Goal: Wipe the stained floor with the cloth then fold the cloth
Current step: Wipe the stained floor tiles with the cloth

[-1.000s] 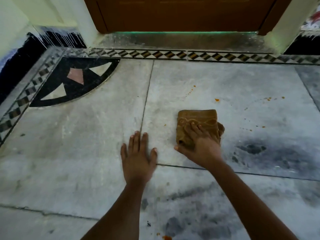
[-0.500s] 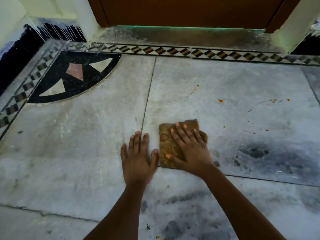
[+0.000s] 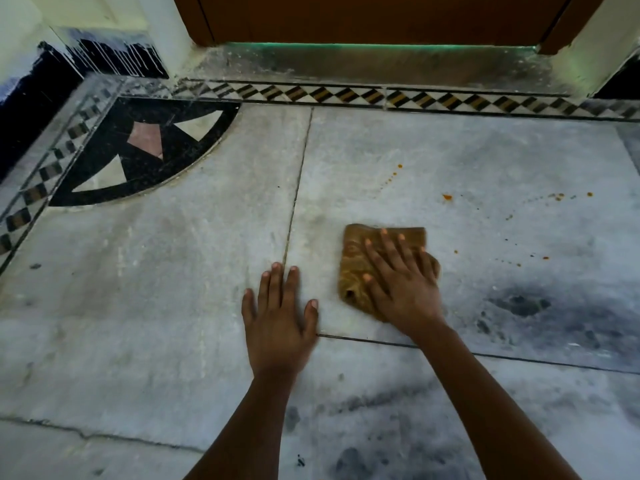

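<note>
Right hand (image 3: pixel 403 289) presses cloth (image 3: pixel 356 268), long axis toward door (image 3: pixel 363 15).

I see a folded brown patterned cloth (image 3: pixel 360 271) lying flat on the grey marble-tile floor (image 3: pixel 173 306), just right of the vertical tile joint and above the horizontal one. Rough rectangle, right edge bunched. Small orange stain spots (image 3: pixel 447 197) dot the floor above and right of the cloth, apart from it. Dark smudges sit further right.
</note>
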`<state>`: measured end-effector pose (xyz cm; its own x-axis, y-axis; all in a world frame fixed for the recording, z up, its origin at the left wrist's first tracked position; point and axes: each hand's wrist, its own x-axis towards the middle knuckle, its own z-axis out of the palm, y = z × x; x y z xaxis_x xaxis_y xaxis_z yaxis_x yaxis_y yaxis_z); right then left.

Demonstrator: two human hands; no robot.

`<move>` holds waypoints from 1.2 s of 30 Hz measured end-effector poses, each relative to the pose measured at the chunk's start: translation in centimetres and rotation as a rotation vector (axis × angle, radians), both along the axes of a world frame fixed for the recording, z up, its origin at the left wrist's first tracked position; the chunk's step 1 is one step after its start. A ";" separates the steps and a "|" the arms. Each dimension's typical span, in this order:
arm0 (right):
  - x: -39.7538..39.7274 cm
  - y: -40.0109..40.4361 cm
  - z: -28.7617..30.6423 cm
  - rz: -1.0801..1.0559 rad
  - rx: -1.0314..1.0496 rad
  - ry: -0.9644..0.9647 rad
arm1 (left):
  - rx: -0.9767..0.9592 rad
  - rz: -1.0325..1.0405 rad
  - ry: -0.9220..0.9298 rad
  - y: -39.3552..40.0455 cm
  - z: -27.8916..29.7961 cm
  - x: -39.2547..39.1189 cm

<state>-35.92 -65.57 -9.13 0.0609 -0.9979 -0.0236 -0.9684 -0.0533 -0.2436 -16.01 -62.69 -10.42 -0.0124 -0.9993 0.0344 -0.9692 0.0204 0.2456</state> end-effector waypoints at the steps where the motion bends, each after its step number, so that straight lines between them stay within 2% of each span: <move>1: -0.4 -0.1 0.0 -0.068 0.006 -0.002 | -0.001 0.002 0.000 0.0 0.1 -0.1; 4: 1.6 -3.4 0.2 -0.186 0.069 -0.014 | 0.011 0.004 -0.019 0.1 0.0 -0.1; 7: 4.4 -5.8 0.4 -0.086 0.085 -0.014 | 0.014 0.007 -0.042 0.0 -0.1 -0.1; 10: 3.9 -2.3 0.1 -0.021 0.014 -0.011 | 0.000 -0.003 -0.021 0.0 -0.1 -0.1; 13: 1.5 1.1 -0.2 -0.175 -0.010 -0.026 | -0.008 -0.002 -0.006 0.1 -0.1 0.0; 17: 2.3 -3.8 -0.1 -0.334 0.093 -0.030 | 0.003 0.003 -0.020 0.0 -0.2 -0.1; 20: 4.4 -5.7 0.3 -0.170 0.086 -0.048 | 0.011 0.000 -0.043 0.0 -0.2 -0.1; 23: 2.8 -1.4 -0.2 -0.041 0.000 -0.023 | 0.004 -0.003 -0.019 0.0 -0.2 0.0; 26: -0.6 2.2 -0.3 -0.230 -0.011 -0.017 | 0.002 -0.002 -0.015 0.1 -0.1 0.0; 30: -0.3 -3.1 -0.3 -0.419 0.059 -0.052 | 0.021 -0.004 -0.022 0.1 -0.1 -0.1; 33: 1.8 -5.9 -0.1 -0.329 0.070 -0.073 | 0.032 -0.006 -0.043 0.0 0.0 -0.1; 36: 1.3 -1.7 -0.6 -0.171 -0.037 -0.042 | 0.025 -0.007 -0.028 0.1 -0.1 0.0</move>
<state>-34.66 -67.23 -9.68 -0.1093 -0.9939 0.0123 -0.9532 0.1013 -0.2848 -16.06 -62.62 -10.51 -0.0201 -0.9998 0.0093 -0.9756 0.0216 0.2184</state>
